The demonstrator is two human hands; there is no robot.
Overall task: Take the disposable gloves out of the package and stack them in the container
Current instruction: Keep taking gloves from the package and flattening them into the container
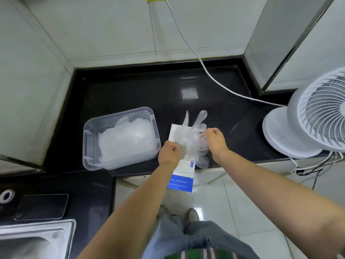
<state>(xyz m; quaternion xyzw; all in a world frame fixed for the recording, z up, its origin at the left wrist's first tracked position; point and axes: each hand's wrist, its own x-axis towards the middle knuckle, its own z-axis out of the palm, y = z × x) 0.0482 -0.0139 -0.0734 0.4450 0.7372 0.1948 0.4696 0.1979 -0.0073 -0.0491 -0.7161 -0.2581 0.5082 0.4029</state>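
Observation:
A bunch of clear disposable gloves (193, 139) hangs between both hands above the black counter, their fingers sticking up and drooping down. My left hand (169, 153) grips the bunch from the left. My right hand (214, 140) pinches it from the right. Under them lies the white and blue glove package (182, 176), its blue end jutting over the counter's front edge. To the left stands a clear plastic container (89, 146) with a pile of gloves (127, 141) inside.
A white fan (306, 124) stands at the counter's right end, its cable (211, 75) running up the tiled wall. A steel sink (35, 240) and a dark tray (43, 205) are at the lower left. White tiled walls close in the counter's back and left.

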